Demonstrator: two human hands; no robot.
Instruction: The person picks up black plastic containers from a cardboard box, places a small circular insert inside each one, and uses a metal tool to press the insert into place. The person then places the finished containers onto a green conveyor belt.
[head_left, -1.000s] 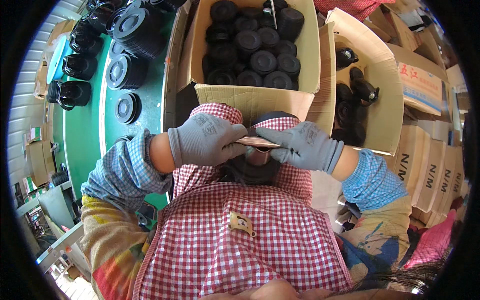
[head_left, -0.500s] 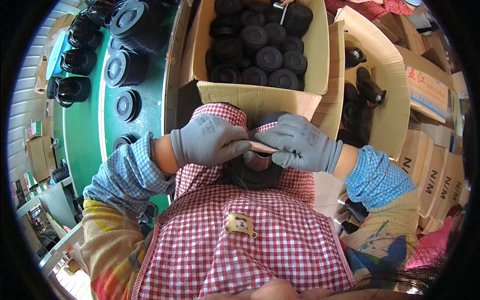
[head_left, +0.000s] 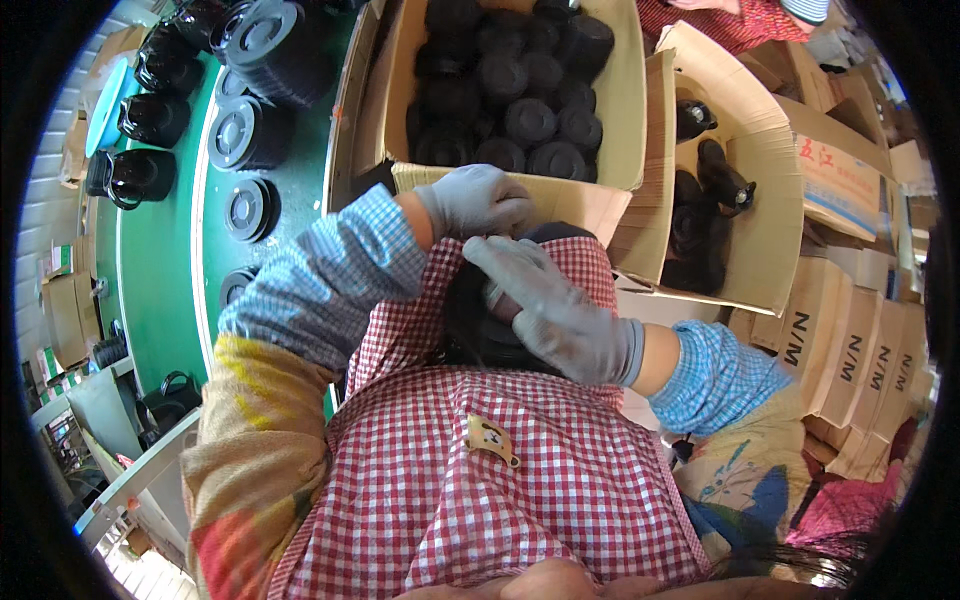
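Note:
A black round piece [head_left: 470,310] rests in my lap on the checked apron, with a shiny brownish-pink part at its middle. My right hand [head_left: 555,310], in a grey glove, lies across its right side with the fingers stretched out. The hand covers much of the piece. Farther off, at the front flap of the open box, my left hand [head_left: 478,200] is closed with its fingers curled under. What it grips, if anything, is hidden.
An open cardboard box [head_left: 580,205] of black round lids stands ahead. To its right, another carton [head_left: 770,240] holds dark glossy pieces. At left, stacked black lids [head_left: 240,135] and glossy black pots [head_left: 145,178] sit on a green table [head_left: 160,300]. Flat cartons [head_left: 840,340] lean at right.
The thin brownish-pink strip between both hands is out of sight. My left hand has moved forward to the box flap. My right hand has come down and left onto the black piece.

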